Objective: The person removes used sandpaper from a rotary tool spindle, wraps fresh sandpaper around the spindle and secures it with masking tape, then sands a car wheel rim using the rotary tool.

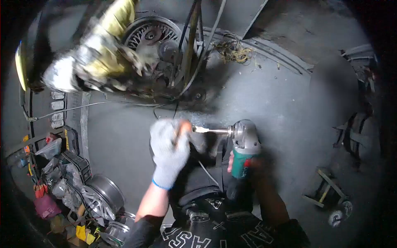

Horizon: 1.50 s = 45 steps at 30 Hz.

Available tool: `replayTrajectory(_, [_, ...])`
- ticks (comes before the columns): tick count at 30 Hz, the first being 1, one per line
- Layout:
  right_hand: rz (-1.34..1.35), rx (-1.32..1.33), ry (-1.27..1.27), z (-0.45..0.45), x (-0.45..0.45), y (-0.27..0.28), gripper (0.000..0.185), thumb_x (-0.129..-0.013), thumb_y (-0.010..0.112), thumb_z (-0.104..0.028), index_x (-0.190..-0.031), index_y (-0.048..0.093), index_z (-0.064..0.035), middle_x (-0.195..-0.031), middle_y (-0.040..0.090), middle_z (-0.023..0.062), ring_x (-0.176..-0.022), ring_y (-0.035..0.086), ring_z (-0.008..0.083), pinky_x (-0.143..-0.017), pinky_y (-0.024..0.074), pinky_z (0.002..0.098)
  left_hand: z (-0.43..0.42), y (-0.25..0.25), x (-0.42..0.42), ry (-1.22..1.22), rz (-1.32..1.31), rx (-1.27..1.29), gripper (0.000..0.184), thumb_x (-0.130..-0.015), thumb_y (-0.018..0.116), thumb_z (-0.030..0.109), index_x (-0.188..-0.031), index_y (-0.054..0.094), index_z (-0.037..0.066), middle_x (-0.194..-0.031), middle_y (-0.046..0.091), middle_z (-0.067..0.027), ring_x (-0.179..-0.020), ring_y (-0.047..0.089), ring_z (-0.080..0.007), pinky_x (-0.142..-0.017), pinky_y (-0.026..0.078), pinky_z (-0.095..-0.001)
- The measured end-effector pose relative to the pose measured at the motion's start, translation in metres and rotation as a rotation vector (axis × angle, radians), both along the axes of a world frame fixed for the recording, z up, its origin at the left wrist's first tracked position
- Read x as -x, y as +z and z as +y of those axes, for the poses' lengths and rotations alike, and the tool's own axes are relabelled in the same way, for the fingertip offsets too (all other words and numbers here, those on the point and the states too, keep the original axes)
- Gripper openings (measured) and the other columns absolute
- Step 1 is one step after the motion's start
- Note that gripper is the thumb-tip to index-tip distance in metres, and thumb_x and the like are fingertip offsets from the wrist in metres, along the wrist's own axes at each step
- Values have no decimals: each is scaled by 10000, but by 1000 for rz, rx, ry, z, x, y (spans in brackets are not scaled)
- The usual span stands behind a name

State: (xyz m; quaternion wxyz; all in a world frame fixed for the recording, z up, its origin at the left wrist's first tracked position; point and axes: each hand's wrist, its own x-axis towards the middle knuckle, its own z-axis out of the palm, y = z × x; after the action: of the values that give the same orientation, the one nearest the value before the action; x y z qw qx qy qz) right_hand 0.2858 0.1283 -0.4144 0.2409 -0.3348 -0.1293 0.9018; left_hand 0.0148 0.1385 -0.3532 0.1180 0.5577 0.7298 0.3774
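Note:
A green angle grinder [242, 159] with a grey metal head sits in front of my body, its head turned to the left. My right hand [230, 163] is closed around the green body; a few fingertips show at its left side and the rest is hidden or dark. From the head a metal shaft [219, 131] extends left to a whitish tip [201, 129]. My left hand [168, 139], in a light knitted glove with orange on the fingertips, is closed at that tip. What lies inside the fingers is hidden.
A spoked wheel [152, 36] stands at the back beside a blurred yellow-and-white cloth or covering [105, 53]. A cable [95, 102] crosses at left. Alloy rims [101, 194] and bagged items lie lower left. A small wheeled frame [326, 190] is at right.

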Motion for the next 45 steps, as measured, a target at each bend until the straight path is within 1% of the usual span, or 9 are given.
replayTrajectory(3, [159, -75, -30, 11, 1, -64, 649, -697, 749, -286, -1186, 497, 59, -1013, 629, 202, -871, 666, 317, -763, 555, 433, 7, -60, 11, 20, -437, 308, 85, -807, 644, 129, -756, 653, 61, -692, 557, -107, -692, 546, -302, -666, 433, -399])
replayTrajectory(6, [283, -220, -39, 25, 1, -107, 660, -701, 741, -300, -1187, 490, 69, -1016, 623, 208, -877, 660, 326, -764, 553, 433, -18, -90, 2, -392, -212, 263, 72, -805, 624, 107, -757, 669, 78, -703, 582, -97, -714, 574, -307, -665, 454, -374])
replayTrajectory(13, [155, -235, 12, 22, 0, -117, 785, -712, 641, -584, -1129, 509, 68, -928, 619, 201, -776, 650, 348, -681, 543, 464, -11, -110, 38, 65, 34, 108, 146, -850, 611, 148, -817, 619, 6, -731, 580, -129, -640, 554, -266, -610, 442, -331])
replayTrajectory(19, [-48, -398, -25, 36, 1, -96, 836, -699, 611, -663, -1111, 515, 58, -902, 618, 188, -719, 648, 309, -666, 547, 443, -31, -72, 20, -391, 3, 237, 155, -811, 672, 208, -874, 679, 66, -855, 653, -110, -824, 606, -308, -747, 470, -383])
replayTrajectory(23, [87, -212, -8, 32, -2, -101, 771, -649, 724, -484, -1144, 518, 69, -947, 634, 187, -785, 661, 318, -704, 545, 390, -7, -64, 19, -224, 41, -31, 254, -804, 694, 202, -996, 694, 37, -979, 672, -124, -925, 622, -283, -831, 477, -349])
replayTrajectory(31, [230, -163, 44, 32, 7, -113, 767, -651, 718, -482, -1150, 519, 65, -935, 646, 185, -774, 665, 314, -694, 542, 375, 10, -85, 31, -521, -420, 275, 382, -814, 708, 248, -1132, 648, 44, -1101, 637, -154, -1021, 600, -301, -905, 445, -354])
replayTrajectory(33, [-8, -327, 83, 32, 12, -101, 813, -696, 659, -615, -1115, 524, 69, -894, 641, 180, -733, 664, 306, -669, 548, 409, 7, -94, 25, -473, -369, 218, 385, -777, 713, 216, -1126, 650, 65, -1070, 642, -130, -1004, 597, -303, -914, 439, -377])
replayTrajectory(36, [-13, -252, 53, 28, 15, -102, 790, -685, 673, -580, -1105, 538, 74, -893, 644, 185, -734, 664, 312, -682, 549, 420, -1, -94, 14, -409, 388, -186, 377, -639, 688, 91, -1014, 680, 132, -1049, 625, -70, -1000, 577, -281, -887, 445, -441])
replayTrajectory(45, [159, -164, 29, 18, 20, -129, 717, -723, 667, -503, -1150, 516, 52, -975, 640, 157, -846, 671, 268, -756, 556, 383, -27, -137, -27, -44, 445, -285, 418, -592, 706, 62, -998, 697, 161, -957, 579, -63, -925, 556, -279, -841, 423, -440])
